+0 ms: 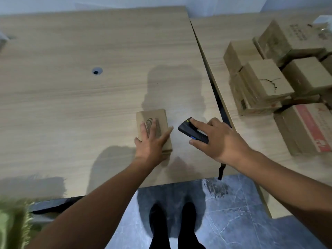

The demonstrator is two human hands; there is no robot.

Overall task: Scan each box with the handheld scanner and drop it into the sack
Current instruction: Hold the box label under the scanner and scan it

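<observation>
**Head view, looking down at the hands.** A small cardboard box point(152, 121) with dark print on its top is shown lying flat on the light wood worktop point(71, 105), just below the centre of the frame. The left hand point(152, 141) is laid over the near half of the box, its fingers fairly straight and spread across the top, with the thumb reaching to the box's right edge.

Just to the right of the box, and apart from it, a black scanner point(190, 131) with a blue button on its side is held in the right hand point(221, 141). The index finger is stretched along the scanner's top and the thumb is set against its near side. The scanner's front end is pointed toward the upper left. A black strap point(221, 170) is seen hanging below the right wrist.

A second worktop point(260, 133) is placed at the right, separated from the first by a dark gap. A pile of boxes point(265, 81) is stacked on it at the right of the frame, well apart from the hands. A round cable hole point(97, 71) is visible at centre left. The sack point(12, 221) appears only as a blurred yellow-green mass in the lower left corner. Dark shoes point(158, 221) on a grey marbled floor point(233, 212) are seen at the bottom centre.
</observation>
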